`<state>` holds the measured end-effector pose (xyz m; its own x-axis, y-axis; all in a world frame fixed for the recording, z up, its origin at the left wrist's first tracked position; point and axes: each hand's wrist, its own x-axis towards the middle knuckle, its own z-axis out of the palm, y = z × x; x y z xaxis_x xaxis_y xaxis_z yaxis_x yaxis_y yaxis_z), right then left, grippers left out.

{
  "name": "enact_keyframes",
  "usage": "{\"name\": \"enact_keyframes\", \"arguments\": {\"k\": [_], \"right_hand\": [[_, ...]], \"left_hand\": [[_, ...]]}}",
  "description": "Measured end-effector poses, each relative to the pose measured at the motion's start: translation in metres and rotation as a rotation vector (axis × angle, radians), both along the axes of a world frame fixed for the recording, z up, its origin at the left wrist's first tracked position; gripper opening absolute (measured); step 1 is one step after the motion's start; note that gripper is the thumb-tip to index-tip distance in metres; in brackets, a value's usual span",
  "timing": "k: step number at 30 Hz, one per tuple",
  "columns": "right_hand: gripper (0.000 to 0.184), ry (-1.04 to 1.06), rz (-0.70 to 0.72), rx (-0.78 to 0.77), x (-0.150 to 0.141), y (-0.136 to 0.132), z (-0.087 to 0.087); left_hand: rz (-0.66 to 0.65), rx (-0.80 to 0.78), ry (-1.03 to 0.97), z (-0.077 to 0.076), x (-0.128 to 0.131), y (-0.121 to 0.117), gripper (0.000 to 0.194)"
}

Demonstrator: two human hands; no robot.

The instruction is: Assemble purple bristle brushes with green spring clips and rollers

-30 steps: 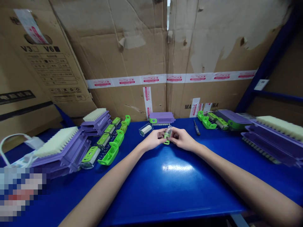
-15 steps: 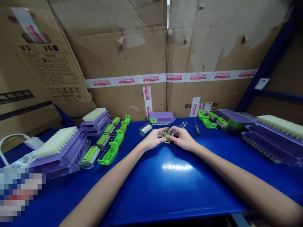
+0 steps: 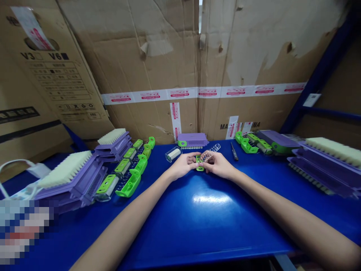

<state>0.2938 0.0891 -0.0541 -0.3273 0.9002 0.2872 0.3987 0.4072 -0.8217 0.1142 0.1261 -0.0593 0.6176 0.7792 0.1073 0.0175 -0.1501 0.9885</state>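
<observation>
Between my hands is a small green plastic plate (image 3: 200, 168) with cut-outs. My left hand (image 3: 182, 165) pinches its left side between thumb and fingers. My right hand (image 3: 219, 165) is closed around the lower end of a metal coil spring (image 3: 212, 151), whose free end slants up to the right. The spring's lower end meets the green plate, though the fingers hide the exact contact. Just beyond my left hand lies a clear plastic case (image 3: 173, 154) with a white block in it. Behind that sits a purple brush body (image 3: 194, 140) with a green end and bristles facing down.
Stacked purple brush parts (image 3: 67, 169), clear cases with green lids (image 3: 108, 186) and green end caps (image 3: 132, 184) line the left. A screwdriver (image 3: 234, 151) lies right of my hands. More purple parts (image 3: 327, 162) and green caps (image 3: 248, 145) stand at right. Cardboard (image 3: 158, 67) walls the back.
The spring's free end has dipped slightly and shifted a little left. Both hands stay in almost the same place, holding the same parts.
</observation>
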Motion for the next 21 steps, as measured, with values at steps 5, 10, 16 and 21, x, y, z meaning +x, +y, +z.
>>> {"name": "enact_keyframes", "arguments": {"k": [5, 10, 16, 21], "right_hand": [[0.017, 0.068, 0.052, -0.04, 0.0003, 0.0006, -0.0017], [0.021, -0.028, 0.029, 0.058, 0.0, -0.0004, -0.0022], [0.019, -0.222, -0.047, 0.273, -0.0006, -0.0025, 0.0013], [0.021, -0.158, -0.071, 0.248, -0.0025, -0.0016, -0.0001]], "left_hand": [[-0.031, 0.008, -0.031, -0.0006, 0.0006, 0.0002, 0.059], [-0.055, 0.043, -0.014, 0.0011, 0.0022, -0.002, 0.055], [-0.021, 0.124, 0.004, 0.0003, 0.0046, -0.0045, 0.053], [-0.001, 0.089, 0.027, -0.0031, 0.0029, -0.0019, 0.064]]}}
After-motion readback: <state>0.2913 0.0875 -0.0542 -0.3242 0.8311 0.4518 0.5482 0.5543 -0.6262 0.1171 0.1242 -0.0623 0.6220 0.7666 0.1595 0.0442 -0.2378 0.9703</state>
